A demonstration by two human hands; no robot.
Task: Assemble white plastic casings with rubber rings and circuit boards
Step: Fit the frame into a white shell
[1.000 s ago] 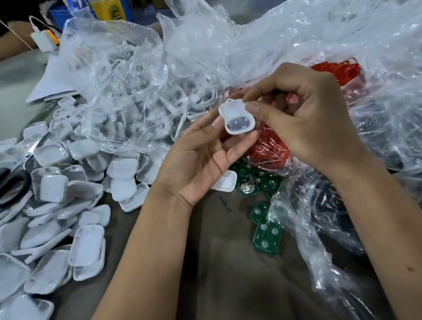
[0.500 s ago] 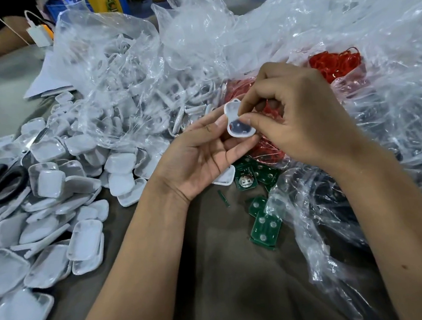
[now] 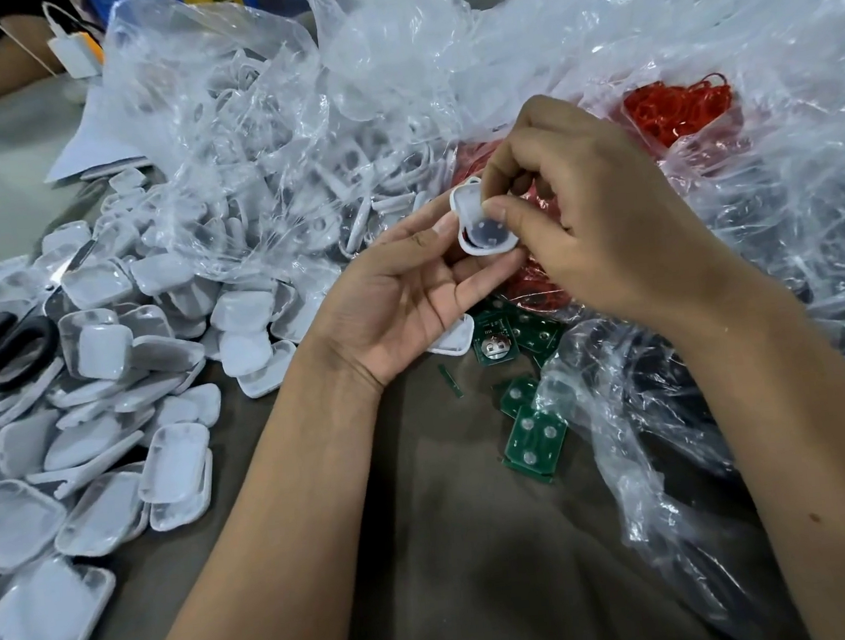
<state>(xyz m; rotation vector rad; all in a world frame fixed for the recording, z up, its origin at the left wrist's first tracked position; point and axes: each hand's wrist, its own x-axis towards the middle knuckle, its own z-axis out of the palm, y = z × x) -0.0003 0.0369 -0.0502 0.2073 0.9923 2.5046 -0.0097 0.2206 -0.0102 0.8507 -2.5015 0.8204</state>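
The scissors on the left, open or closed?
Closed: the scissors have both black handle loops touching, and the blades run together under the white casings.

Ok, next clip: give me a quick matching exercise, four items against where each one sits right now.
Things:
1. white casing
2. scissors
3. red rubber rings
4. green circuit boards

Places:
A. in a clear plastic bag beyond the right hand
B. bare on the table below the hands
C. held between both hands
D. on the casing pile at far left

Pairs: 1-C, 2-D, 3-A, 4-B
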